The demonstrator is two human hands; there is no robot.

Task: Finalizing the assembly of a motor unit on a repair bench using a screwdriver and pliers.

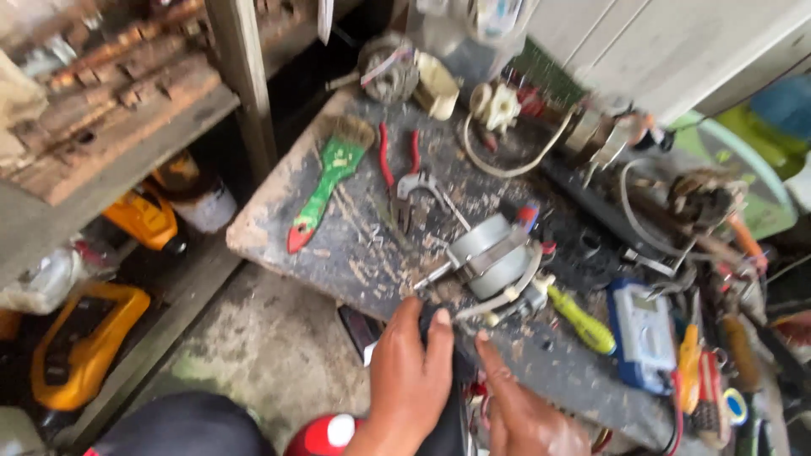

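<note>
1. A dark object [445,338] is gripped in the closed left hand [411,371] at the bench's near edge; the right hand [515,414] is pressed alongside, its grip can't be told.
2. The small grey motor [490,253], just beyond, looks untouched so far.
3. Little room is left: a yellow screwdriver [583,321] on the right, pliers [401,181] farther back.

L hand [411,371] is gripping a dark object [443,371] at the workbench [338,245] edge, w/ R hand [519,409] touching it just beside. A grey motor [488,253] is lying just beyond, yellow screwdriver [581,321] near it. Green-handled brush [325,181] & red pliers [399,173] are resting further back.
</note>
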